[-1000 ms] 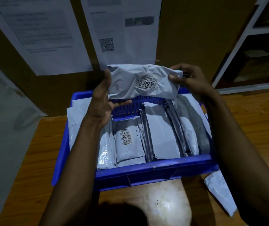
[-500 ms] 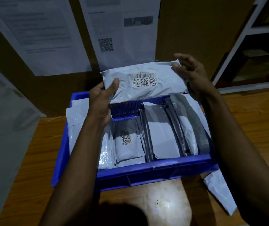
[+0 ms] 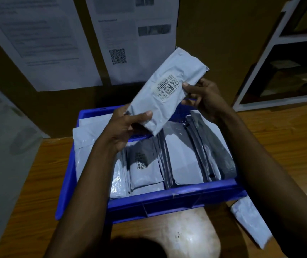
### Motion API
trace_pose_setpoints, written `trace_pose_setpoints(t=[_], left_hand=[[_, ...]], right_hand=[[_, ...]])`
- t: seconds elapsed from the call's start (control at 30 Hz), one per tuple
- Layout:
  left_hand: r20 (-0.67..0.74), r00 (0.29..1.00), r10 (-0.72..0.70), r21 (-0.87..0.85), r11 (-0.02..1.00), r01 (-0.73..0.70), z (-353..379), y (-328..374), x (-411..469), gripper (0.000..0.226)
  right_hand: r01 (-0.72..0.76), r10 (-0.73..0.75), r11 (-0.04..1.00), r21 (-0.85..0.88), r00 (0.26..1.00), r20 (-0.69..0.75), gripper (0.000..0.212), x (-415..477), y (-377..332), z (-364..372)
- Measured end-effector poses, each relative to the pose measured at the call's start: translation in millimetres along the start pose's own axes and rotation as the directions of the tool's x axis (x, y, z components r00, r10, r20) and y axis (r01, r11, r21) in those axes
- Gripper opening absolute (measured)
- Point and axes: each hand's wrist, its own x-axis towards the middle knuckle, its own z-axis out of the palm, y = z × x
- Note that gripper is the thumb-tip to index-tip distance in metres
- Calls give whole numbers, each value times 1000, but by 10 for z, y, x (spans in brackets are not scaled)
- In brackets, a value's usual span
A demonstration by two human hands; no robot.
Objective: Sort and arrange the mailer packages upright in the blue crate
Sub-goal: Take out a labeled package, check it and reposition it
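Grey mailer [image 3: 169, 97] aslant; left fingers [image 3: 143, 115] low, right fingers [image 3: 186, 86] mid-edge

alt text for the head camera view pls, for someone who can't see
The left hand and right hand hold a grey barcoded mailer tilted above a blue crate of upright mailers on a wooden table. Another mailer lies outside the crate.
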Motion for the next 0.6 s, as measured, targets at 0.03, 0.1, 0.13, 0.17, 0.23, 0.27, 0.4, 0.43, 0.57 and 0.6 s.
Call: trace_pose_setpoints(t=[0.03,0.1,0.13,0.17,0.23,0.27,0.4,0.43,0.57,0.6], left_hand=[[29,999,-37,80,996,35,-7,-6,-14,49],[80,992,-94,203,976,76,-8,-2,-31,49],[88,991,-102,232,969,79,-1,2,-33,46],[72,993,-96,243,967,76,14,6,-32,42],[-12,998,-58,245,968,59,48,1,-18,37],[-48,998,-33,234,971,43,60,-11,-3,37],[-145,987,64,166,985,-40,118,-56,44,31],[-164,983,83,161,985,-57,123,-62,50,26],[-232,962,142,160,981,-107,95,-76,56,20],[-254,955,155,167,979,-114,79,-78,63,19]], right_hand=[[9,-9,1000,-6,1000,-15,30,7,-1,-10],[23,-23,1000,1,999,-27,29,27,11,-29],[29,-29,1000,11,999,-27,29,35,19,-36],[34,-34,999,19,999,-20,29,40,29,-36],[24,-24,1000,19,1000,1,27,47,53,-18],[14,-14,1000,11,1000,13,23,42,62,7],[-32,36,998,-62,997,64,20,15,135,144],[-44,50,996,-75,995,82,21,6,157,172],[-60,74,993,-104,989,132,23,16,228,215],[-61,79,990,-124,986,144,23,18,233,216]])
